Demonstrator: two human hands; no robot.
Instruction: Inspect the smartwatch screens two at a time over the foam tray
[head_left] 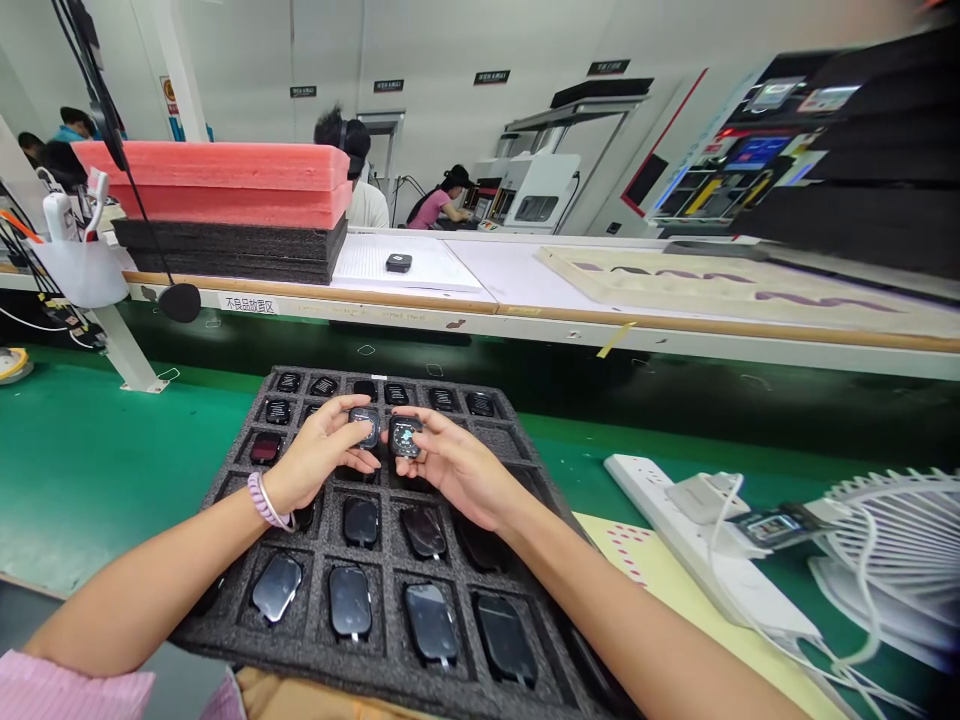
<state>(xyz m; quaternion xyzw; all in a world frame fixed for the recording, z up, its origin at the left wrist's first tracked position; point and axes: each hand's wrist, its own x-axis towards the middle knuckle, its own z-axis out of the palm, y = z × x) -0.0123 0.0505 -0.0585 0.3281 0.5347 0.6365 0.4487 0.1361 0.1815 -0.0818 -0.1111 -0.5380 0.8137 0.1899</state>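
Observation:
My left hand [328, 446] grips a smartwatch body [364, 424] between thumb and fingers, its screen facing me. Close beside it, my right hand [450, 458] pinches a second smartwatch body [406, 436] whose screen shows a lit watch face. Both are held without straps above a dark grey foam tray [315, 580]. Square compartments in the tray hold several more watch bodies; a black-screened one [350, 601] lies in the front row. Some compartments behind my hands and forearms are hidden.
A white power strip [675, 530] with a charger and cables lies to the right, near a white fan [900, 560]. Red foam blocks [225, 180] are stacked on the shelf at back left, with a small black device [399, 262] nearby. Other people sit farther back.

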